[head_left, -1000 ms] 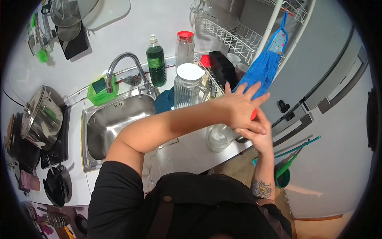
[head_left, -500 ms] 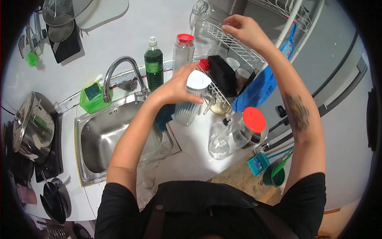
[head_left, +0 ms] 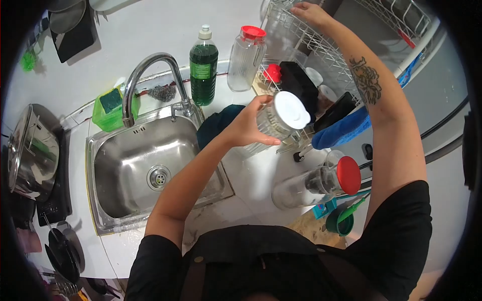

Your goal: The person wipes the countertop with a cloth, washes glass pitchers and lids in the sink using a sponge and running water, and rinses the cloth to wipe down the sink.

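My left hand [head_left: 248, 128] is wrapped round a clear ribbed pitcher [head_left: 271, 120] with a white lid [head_left: 291, 110], which tilts over the counter. My right hand [head_left: 310, 13] reaches to the upper wire rack [head_left: 326, 52], fingers stretched out beside clear glassware [head_left: 282, 11] at the top edge. Contact between those fingers and the glass cannot be made out. A second ribbed pitcher with a red lid [head_left: 246, 60] stands by the wall. Nearer me, a clear jar [head_left: 301, 189] with a red lid sits at the counter's right edge.
A steel sink [head_left: 125, 200] with a curved faucet [head_left: 150, 62] is at the left. Behind it are a green soap bottle [head_left: 203, 67] and a green sponge holder [head_left: 106, 110]. A blue cloth [head_left: 341, 131] hangs below the rack. A steel pot [head_left: 32, 150] stands far left.
My left hand has closed on the white-lidded pitcher and tilted it, moving right. My right hand has shifted slightly up in view beside the rack. The camera view has also shifted.
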Demonstrator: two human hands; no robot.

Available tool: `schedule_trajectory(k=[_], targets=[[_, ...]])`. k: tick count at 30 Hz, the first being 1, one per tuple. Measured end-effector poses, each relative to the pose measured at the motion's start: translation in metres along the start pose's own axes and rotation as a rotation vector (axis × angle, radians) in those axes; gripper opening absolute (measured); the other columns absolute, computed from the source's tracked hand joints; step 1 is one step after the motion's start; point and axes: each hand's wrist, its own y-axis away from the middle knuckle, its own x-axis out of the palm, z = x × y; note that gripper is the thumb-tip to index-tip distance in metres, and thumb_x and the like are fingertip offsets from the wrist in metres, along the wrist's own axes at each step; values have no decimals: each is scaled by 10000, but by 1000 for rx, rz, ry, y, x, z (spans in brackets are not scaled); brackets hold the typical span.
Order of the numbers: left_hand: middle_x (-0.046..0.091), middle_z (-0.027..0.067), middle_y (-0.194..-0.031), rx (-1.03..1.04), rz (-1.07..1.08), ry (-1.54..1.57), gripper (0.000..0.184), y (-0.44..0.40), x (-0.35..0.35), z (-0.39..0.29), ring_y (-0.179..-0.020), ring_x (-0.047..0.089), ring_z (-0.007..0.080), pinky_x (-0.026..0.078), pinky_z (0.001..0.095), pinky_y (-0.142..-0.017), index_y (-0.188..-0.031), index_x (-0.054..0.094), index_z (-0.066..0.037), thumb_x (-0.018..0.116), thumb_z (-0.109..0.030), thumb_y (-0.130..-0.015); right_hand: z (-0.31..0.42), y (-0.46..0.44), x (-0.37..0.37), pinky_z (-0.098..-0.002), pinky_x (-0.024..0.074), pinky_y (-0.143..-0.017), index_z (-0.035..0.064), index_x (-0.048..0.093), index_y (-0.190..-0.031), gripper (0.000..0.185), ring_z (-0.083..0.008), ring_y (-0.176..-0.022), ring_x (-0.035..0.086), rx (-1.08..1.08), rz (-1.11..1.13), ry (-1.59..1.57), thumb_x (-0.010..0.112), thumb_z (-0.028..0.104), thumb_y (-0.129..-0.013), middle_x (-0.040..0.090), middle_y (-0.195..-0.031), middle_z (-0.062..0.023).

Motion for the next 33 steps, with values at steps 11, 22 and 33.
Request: schedule_trajectory(k=[11,22,33], targets=[[382,128,-1238,6,28,298,1008,-13,31,14,-1182,348,225,240,328,-1010,-1288,241,20,840,-184,-503,20,3,-4,-363,459,-689,-65,581,-858,356,-240,-755,583,44,34,107,601,267,-732,608,-812,-178],[353,104,-1292,-141,188,841,816,-28,2,52,-1191,336,186,239,319,-1010,-1318,250,-13,678,-371,-723,26,8,-25,-362,449,-646,-16,549,-823,303,-224,-707,569,45,-201,80,657,230,-682,590,-748,-138],[556,145,-1027,36,158,-1146,276,-172,13,130,-1057,447,325,381,390,-893,-920,627,-37,480,-240,-805,80,42,-65,-272,400,-576,-20,539,-787,258,-142,-669,520,-60,-420,-378,639,203,-706,567,-746,-84]])
